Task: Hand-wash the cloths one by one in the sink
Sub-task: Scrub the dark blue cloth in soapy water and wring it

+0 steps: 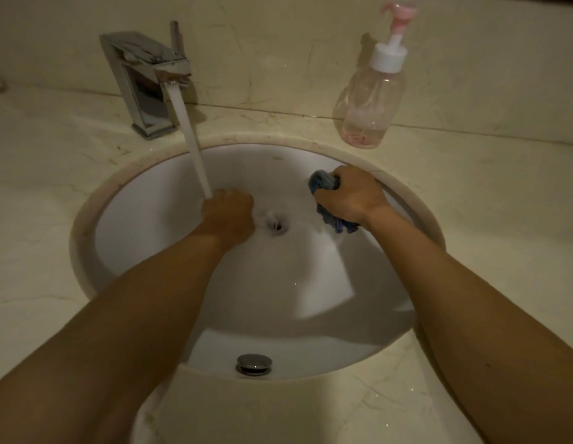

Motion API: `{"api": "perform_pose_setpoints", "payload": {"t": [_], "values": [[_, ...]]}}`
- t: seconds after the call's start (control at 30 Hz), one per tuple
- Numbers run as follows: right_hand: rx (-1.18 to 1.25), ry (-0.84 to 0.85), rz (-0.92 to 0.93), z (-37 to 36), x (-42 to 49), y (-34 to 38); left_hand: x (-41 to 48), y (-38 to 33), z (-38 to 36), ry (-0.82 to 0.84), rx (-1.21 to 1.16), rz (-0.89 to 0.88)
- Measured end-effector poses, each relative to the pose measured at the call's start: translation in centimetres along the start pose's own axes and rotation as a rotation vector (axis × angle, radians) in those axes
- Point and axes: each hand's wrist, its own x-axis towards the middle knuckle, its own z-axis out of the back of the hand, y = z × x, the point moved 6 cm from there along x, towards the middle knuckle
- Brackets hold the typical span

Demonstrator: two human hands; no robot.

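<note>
Blue cloth [338, 224]: soft fabric, wet-looking and crumpled into a wad; it is held low against the right wall of the sink [144, 219], apart from the running water.
Right hand [349, 195]: the fingers are curled tightly round the cloth, with ends spilling out above and below the fist.
Left hand [229, 209]: placed under the stream [190, 136], knuckles up and fingers folded under; whether anything is pinched beneath cannot be told.
Step in hand: 1 cloth is judged to be mid-wash, squeezed between rinses.
Next move: the wad is probably to be brought under the stream and opened out; a firm grip and rubbing by 2 hands are called for.
Sink surface: a smooth white glazed bowl, round, with a dark drain [277, 225] at the centre.
Faucet [144, 81]: angular polished chrome; a solid white column of water is poured out.
Desk [38, 161]: pale veined marble, glossy.
Soap bottle [370, 100]: clear plastic, pink pump, a little pink liquid at the bottom.
</note>
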Motion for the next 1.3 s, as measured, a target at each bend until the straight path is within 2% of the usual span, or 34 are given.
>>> {"api": "perform_pose_setpoints", "payload": {"t": [0.07,0.13,0.23,0.33,0.4,0.6,0.67,0.73,0.8,0.83,0.93,1.0,1.07,1.13,1.23,1.3], "values": [[0.004,-0.015,-0.017,0.0,0.0,-0.1,-0.2,-2.3,0.9,-0.095,-0.014,-0.073],[-0.012,-0.054,-0.046,0.1,0.1,-0.4,-0.8,-5.9,1.1,-0.156,-0.079,-0.248],[-0.064,-0.108,-0.061,0.1,0.4,-0.8,-3.0,-11.3,-0.9,0.015,-0.162,-0.537],[-0.084,-0.119,-0.046,0.0,0.5,-0.8,-4.3,-13.4,-3.1,0.112,-0.123,-0.670],[-0.077,-0.096,-0.039,0.0,0.5,-0.5,-3.3,-11.6,-3.2,0.077,-0.091,-0.616],[-0.033,-0.047,-0.054,0.0,0.4,-0.4,0.0,-0.4,-2.1,-0.001,0.113,-0.101],[-0.028,-0.044,-0.056,0.0,0.3,-0.4,0.0,0.9,-1.5,0.012,0.172,-0.021],[-0.029,-0.050,-0.053,0.0,0.3,-0.5,0.1,0.6,-0.8,0.006,0.122,0.031],[-0.013,-0.051,-0.055,0.0,0.3,-0.6,0.1,-1.3,-0.7,0.011,0.011,0.017],[-0.002,-0.052,-0.056,0.0,0.3,-0.6,0.1,-2.8,-0.7,0.002,-0.025,-0.044],[-0.021,-0.066,-0.047,0.1,0.5,-0.6,-1.2,-8.7,-0.9,-0.018,-0.098,-0.417],[-0.062,-0.081,-0.034,0.0,0.7,-0.7,-3.2,-11.9,-1.9,0.033,-0.113,-0.652],[-0.078,-0.092,-0.022,0.0,0.8,-0.7,-4.5,-13.7,-2.9,0.062,-0.090,-0.782],[-0.069,-0.086,-0.020,0.0,0.8,-0.8,-3.9,-12.9,-3.4,0.071,-0.060,-0.745],[-0.020,-0.067,-0.023,0.1,0.5,-0.7,-1.1,-6.9,-3.7,0.076,-0.006,-0.459],[-0.013,-0.062,-0.028,0.0,0.5,-0.7,-0.2,-2.5,-3.4,0.022,0.069,-0.304]]}}
